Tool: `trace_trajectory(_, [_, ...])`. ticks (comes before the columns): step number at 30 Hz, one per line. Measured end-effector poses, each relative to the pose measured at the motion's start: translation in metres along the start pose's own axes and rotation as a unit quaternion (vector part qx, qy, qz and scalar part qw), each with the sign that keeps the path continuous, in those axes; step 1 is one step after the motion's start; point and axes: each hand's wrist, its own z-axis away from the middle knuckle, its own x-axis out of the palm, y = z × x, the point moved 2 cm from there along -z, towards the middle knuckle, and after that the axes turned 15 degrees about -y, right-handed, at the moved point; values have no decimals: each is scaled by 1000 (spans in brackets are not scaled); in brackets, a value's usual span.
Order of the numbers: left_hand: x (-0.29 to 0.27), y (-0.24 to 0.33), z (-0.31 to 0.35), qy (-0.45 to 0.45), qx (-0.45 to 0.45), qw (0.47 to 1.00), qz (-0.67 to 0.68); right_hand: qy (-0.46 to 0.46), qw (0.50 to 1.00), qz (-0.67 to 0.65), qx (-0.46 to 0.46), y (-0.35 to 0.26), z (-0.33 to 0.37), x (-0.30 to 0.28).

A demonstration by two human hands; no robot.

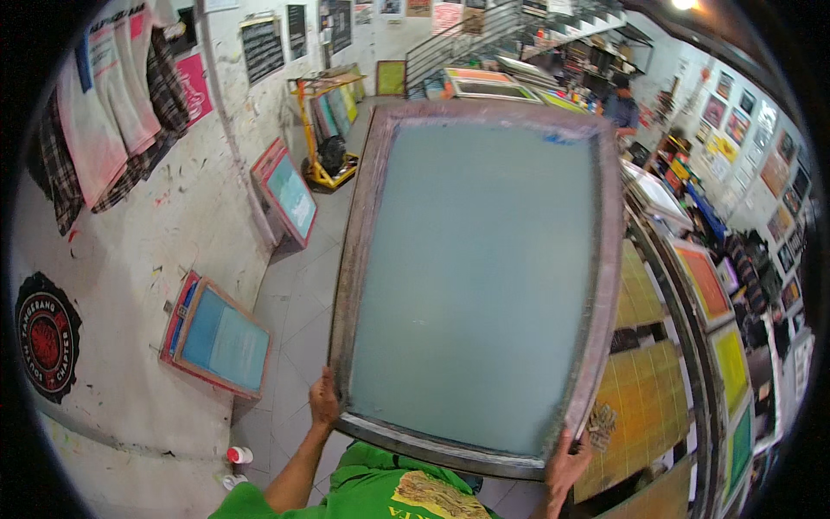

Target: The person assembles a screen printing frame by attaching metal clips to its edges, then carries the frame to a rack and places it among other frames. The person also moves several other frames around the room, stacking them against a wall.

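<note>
A large screen printing frame (480, 285) with pale grey-green mesh and a worn, stained border fills the middle of the head view, tilted up in front of my green shirt. My left hand (324, 400) grips its border at the lower left corner. At the lower right corner my right hand (568, 463) is closed round the edge, its fingers partly behind the frame. A small blue smear marks the mesh near the far right corner. Much of the floor and room straight ahead is hidden behind the frame.
Smaller screens (226, 337) lean on the left wall, with another red-framed screen (290, 192) farther along. A yellow trolley (333, 169) stands beyond. To the right runs a long rack with yellowish boards (635, 415). A person (621, 108) is at the far right; white containers (239, 455) sit lower left.
</note>
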Motion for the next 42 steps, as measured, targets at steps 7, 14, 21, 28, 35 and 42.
trace_trajectory(7, [-110,1,-41,47,-206,967,-144,-65,982,174,43,22,-83,151])
trace_trajectory(14, [-111,-33,-129,60,-304,930,-198,-232,950,168,122,18,-195,254])
trace_trajectory(21, [-112,-22,-331,81,-278,937,-197,-233,965,78,88,-48,-357,341])
trace_trajectory(28, [-76,18,-483,74,-135,986,-60,-170,977,105,71,-94,-463,379])
trace_trajectory(35, [-58,12,-617,-97,-118,980,-131,-41,974,115,191,-92,-426,380])
trace_trajectory(42, [0,45,-701,-309,-94,912,-253,101,936,70,331,-94,-347,392])
